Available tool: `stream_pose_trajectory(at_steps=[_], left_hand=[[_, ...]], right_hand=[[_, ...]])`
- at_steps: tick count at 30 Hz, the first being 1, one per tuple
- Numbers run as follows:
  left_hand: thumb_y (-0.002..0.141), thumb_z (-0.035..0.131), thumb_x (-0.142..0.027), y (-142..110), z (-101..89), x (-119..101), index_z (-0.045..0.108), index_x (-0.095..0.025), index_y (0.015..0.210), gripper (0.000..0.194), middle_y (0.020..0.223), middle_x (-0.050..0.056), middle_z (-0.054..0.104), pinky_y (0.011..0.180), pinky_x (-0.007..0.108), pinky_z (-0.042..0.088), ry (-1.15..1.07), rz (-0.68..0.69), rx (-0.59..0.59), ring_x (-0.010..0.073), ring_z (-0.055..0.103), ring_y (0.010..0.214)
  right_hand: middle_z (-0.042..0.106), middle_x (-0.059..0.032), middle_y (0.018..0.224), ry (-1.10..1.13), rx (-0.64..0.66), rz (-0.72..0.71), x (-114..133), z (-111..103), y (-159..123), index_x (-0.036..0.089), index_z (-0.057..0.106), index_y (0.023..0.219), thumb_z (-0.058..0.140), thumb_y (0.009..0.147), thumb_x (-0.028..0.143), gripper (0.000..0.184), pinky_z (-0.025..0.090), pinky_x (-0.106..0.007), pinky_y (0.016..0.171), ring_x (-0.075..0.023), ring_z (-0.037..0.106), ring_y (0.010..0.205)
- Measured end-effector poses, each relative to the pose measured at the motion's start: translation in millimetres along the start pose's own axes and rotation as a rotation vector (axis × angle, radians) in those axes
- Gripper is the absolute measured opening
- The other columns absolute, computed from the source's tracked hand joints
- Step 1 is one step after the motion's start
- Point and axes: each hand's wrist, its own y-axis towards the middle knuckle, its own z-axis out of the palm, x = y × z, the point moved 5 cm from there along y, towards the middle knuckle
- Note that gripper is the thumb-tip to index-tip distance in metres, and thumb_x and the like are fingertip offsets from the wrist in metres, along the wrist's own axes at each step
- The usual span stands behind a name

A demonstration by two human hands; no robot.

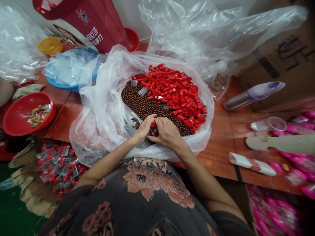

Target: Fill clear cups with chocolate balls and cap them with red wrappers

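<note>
Nearest, beside the left forearm, red-capped clear plastic containers [62, 167] lie heaped in a torn brown cardboard box [31, 193]; the left hand [144, 129] and the right hand [167, 131] are closed together around a small container with a red top [153, 124], held over the near part of an open, translucent white plastic bag [102, 95] on the reddish-brown worktop [216, 137]; inside the bag are small round brown balls [137, 102], with glossy red plastic pieces [176, 88] piled to the right and a few short clear plastic cups [142, 91] among them; at left stands a red plastic bowl [14, 114] of multicoloured bits; farther back are a blue plastic basin [64, 88] and a dark red printed carrier bag [108, 26].
</note>
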Motion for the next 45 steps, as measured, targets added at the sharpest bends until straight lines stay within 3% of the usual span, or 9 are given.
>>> stream_pose_trajectory(at_steps=[10,16,21,24,30,35,38,42,45], left_hand=[[0.089,0.048,-0.046,-13,-7.3,3,0.059,-0.019,0.119,0.042,0.051,-0.004,0.049,0.041,0.02,0.033,-0.252,-0.232,0.06,0.0102,0.044,0.042],[0.087,0.053,-0.059,-18,-24.8,-1,0.053,-0.019,0.123,0.054,0.076,0.002,0.064,0.054,0.026,0.048,-0.2,-0.223,0.155,0.0131,0.059,0.055],[0.087,0.06,-0.047,-26,-55.9,-31,0.06,-0.019,0.115,0.039,0.109,0.006,0.067,0.081,0.027,0.051,0.19,0.124,0.08,0.0172,0.064,0.094],[0.092,0.052,-0.049,-36,-107.1,-65,0.057,-0.02,0.122,0.042,0.099,0.005,0.069,0.072,0.026,0.052,0.264,0.257,-0.128,0.0153,0.065,0.08],[0.094,0.05,-0.032,-65,-284.9,-126,0.063,-0.021,0.11,0.024,0.088,-0.002,0.065,0.065,0.022,0.047,0.581,0.55,-0.993,0.0107,0.058,0.07],[0.083,0.057,-0.018,-19,-362.3,-84,0.067,-0.015,0.094,0.015,0.08,0.001,0.066,0.075,0.03,0.048,0.806,0.255,-0.838,0.0176,0.059,0.078],[0.081,0.061,-0.021,-4,-354.1,-92,0.068,-0.017,0.085,0.009,0.077,0.002,0.065,0.082,0.035,0.048,0.92,0.272,-0.815,0.0215,0.06,0.083],[0.093,0.051,-0.03,-7,-276.8,-156,0.068,-0.017,0.099,0.022,0.096,0.005,0.066,0.094,0.036,0.043,1.114,0.715,-0.862,0.0223,0.059,0.1],[0.093,0.047,-0.022,24,-189.3,-179,0.068,-0.02,0.108,0.025,0.105,0.007,0.067,0.092,0.032,0.044,1.26,0.851,-0.425,0.0197,0.06,0.099]], right_hand=[[0.066,-0.0153,0.092,0.009,0.021,-0.127,7,20,11,0.015,0.057,0.097,0.06,0.077,0.051,0.042,0.053,-0.041,0.077,-0.0283,0.062,0.087],[0.067,-0.0125,0.089,0.065,0.019,-0.096,7,23,14,0.016,0.056,0.101,0.062,0.076,0.052,0.044,0.053,-0.039,0.075,-0.0265,0.064,0.085],[0.068,-0.0151,0.108,0.085,0.122,-0.112,17,21,30,0.013,0.053,0.12,0.065,0.079,0.057,0.062,0.053,-0.04,0.084,-0.0281,0.064,0.098],[0.055,-0.02,0.136,0.092,0.191,-0.155,12,23,48,0.011,0.036,0.142,0.061,0.084,0.059,0.08,0.05,-0.041,0.095,-0.0295,0.057,0.119],[0.066,-0.0142,0.11,-0.086,0.21,0.15,-60,40,85,0.015,0.066,0.11,0.045,0.097,0.024,0.027,0.051,-0.035,0.087,-0.0232,0.064,0.098],[0.058,-0.0148,0.13,-0.17,0.17,0.198,-89,55,106,0.016,0.053,0.132,0.036,0.094,0.009,0.042,0.049,-0.034,0.09,-0.0234,0.059,0.109],[0.055,-0.0151,0.133,-0.209,0.205,0.186,-87,60,110,0.017,0.05,0.135,0.035,0.093,0.007,0.045,0.05,-0.033,0.084,-0.0236,0.059,0.106],[0.061,-0.0132,0.11,-0.197,0.239,0.158,-71,57,96,0.017,0.061,0.111,0.038,0.095,0.011,0.029,0.051,-0.031,0.078,-0.0211,0.062,0.091],[0.06,-0.0113,0.105,-0.068,0.189,0.096,-51,48,70,0.016,0.06,0.106,0.047,0.095,0.021,0.017,0.051,-0.032,0.084,-0.0215,0.061,0.095]])
